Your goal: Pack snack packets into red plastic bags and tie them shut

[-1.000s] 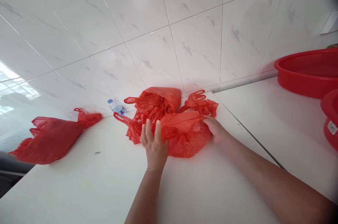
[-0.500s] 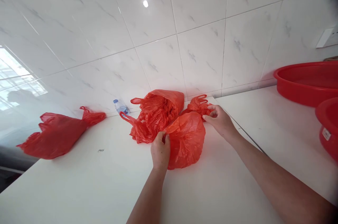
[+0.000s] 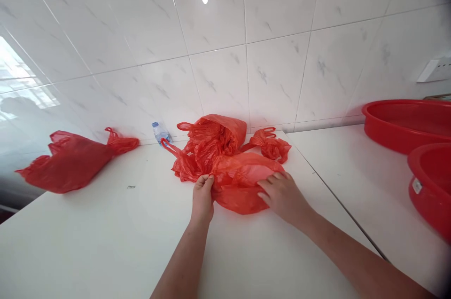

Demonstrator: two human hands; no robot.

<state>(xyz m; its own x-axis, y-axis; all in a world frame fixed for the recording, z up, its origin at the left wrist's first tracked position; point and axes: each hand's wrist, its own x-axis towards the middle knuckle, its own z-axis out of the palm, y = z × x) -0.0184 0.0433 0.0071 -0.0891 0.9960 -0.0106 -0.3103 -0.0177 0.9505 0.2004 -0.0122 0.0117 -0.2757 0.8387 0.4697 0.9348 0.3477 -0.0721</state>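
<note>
A thin red plastic bag lies spread on the white tabletop, its mouth partly open and facing up. My left hand pinches the bag's left edge between thumb and fingers. Against its right side rests my right hand, fingers bent and thumb apart from them, touching the plastic. Just behind is a bigger heap of crumpled red bags, with loop handles sticking out to the left. A small crumpled red bag sits behind my right hand.
A filled red bag lies at the table's left end. A clear bottle with a blue cap leans by the tiled wall. Two red basins stand at right, beyond a seam in the tabletop. A wall socket is above them.
My right hand has moved from the small crumpled bag down and toward me onto the spread bag. The bag is now wider and flatter. My left hand keeps its pinch.
</note>
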